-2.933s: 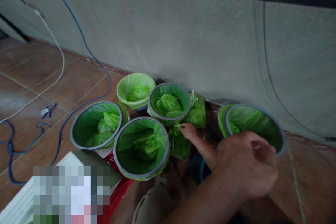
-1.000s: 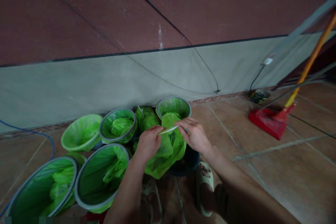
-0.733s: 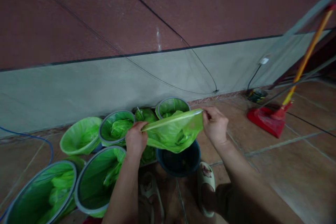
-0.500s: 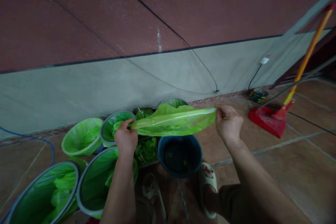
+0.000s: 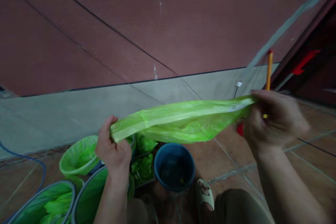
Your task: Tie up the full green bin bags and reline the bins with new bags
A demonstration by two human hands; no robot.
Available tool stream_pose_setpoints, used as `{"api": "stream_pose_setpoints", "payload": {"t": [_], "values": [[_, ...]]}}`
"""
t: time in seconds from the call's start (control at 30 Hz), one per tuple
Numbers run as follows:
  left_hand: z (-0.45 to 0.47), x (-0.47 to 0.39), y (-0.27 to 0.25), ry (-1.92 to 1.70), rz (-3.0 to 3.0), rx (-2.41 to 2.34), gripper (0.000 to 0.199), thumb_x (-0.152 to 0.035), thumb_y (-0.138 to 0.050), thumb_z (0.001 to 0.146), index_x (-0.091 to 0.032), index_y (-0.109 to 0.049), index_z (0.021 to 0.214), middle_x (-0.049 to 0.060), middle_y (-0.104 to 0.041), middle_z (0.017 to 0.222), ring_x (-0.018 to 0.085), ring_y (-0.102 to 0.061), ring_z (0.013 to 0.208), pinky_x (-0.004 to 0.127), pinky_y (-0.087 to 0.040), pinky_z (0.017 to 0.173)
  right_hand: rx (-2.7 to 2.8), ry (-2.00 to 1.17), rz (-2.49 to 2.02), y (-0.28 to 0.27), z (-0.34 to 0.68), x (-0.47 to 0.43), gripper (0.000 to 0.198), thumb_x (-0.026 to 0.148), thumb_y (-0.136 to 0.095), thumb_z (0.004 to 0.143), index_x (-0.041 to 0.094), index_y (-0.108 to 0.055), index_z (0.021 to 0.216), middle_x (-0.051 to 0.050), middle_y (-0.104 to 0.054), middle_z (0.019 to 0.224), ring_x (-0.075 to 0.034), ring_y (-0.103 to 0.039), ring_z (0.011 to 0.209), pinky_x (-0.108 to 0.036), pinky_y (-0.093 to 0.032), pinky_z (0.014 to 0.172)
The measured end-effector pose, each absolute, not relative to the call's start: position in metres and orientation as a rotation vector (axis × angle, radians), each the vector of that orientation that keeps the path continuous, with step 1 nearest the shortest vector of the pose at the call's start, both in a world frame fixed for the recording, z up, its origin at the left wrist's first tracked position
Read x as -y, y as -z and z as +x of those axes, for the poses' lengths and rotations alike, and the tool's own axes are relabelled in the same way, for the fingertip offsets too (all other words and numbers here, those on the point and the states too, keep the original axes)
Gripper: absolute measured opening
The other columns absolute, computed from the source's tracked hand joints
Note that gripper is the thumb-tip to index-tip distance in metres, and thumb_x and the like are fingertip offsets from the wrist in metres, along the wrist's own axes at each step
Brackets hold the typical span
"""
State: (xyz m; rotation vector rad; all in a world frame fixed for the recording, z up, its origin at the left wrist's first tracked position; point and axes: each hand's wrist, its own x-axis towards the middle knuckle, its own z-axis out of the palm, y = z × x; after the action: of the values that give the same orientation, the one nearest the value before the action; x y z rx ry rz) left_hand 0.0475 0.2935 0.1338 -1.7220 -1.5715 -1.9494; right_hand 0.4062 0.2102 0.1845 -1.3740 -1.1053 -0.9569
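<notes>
A green plastic bag is stretched lengthwise between my two hands, above and beyond a blue bucket. My left hand pinches its left end, fingers closed on the plastic. At the other end my right hand, smeared by motion, grips the bag's right corner. The bag looks flat and folded along its top edge, with a looser part sagging below. Inside the bucket, which has a dark interior, there is a small yellowish speck.
Several bins lined with green bags stand at left, among them a near bin and one by the wall. A small crate holds green bags. A blue hose lies far left; an orange handle rises at right.
Both hands have come up closer to me and spread farther apart, pulling the green bag longer and tauter. The view has tilted upward and shifted.
</notes>
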Motion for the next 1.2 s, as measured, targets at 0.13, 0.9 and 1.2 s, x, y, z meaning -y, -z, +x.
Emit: {"api": "stream_pose_setpoints", "payload": {"t": [0.13, 0.9, 1.2], "values": [[0.05, -0.262, -0.106, 1.665, -1.913, 1.717, 0.061, -0.009, -0.048, 0.069, -0.012, -0.057, 0.129, 0.013, -0.067, 0.121, 0.023, -0.062, 0.113, 0.033, -0.048, 0.097, 1.168, 0.862, -1.446, -0.137, 0.398, -0.169, 0.024, 0.02, -0.051, 0.081, 0.02, -0.067, 0.099, -0.012, -0.069, 0.093, -0.027, -0.067, 0.09, -0.04, -0.054, 0.076], [0.021, -0.196, -0.067, 1.483, -2.166, 2.239, 0.036, -0.017, -0.044, 0.078, -0.016, -0.069, 0.103, 0.007, -0.074, 0.087, 0.021, -0.067, 0.078, 0.032, -0.052, 0.077, 1.563, 0.342, -2.028, -0.041, 0.365, -0.075, 0.03, 0.022, -0.047, 0.084, 0.018, -0.064, 0.108, -0.012, -0.068, 0.104, -0.025, -0.066, 0.082, -0.036, -0.052, 0.068], [0.086, -0.168, -0.102, 1.365, -2.319, 2.146, 0.04, -0.017, -0.044, 0.081, -0.014, -0.068, 0.113, 0.009, -0.074, 0.085, 0.021, -0.068, 0.074, 0.029, -0.049, 0.075, 1.967, 0.041, -1.669, -0.088, 0.221, -0.097, 0.048, 0.03, -0.055, 0.086, 0.017, -0.052, 0.132, -0.015, -0.06, 0.125, -0.031, -0.055, 0.113, -0.045, -0.046, 0.093]]}}
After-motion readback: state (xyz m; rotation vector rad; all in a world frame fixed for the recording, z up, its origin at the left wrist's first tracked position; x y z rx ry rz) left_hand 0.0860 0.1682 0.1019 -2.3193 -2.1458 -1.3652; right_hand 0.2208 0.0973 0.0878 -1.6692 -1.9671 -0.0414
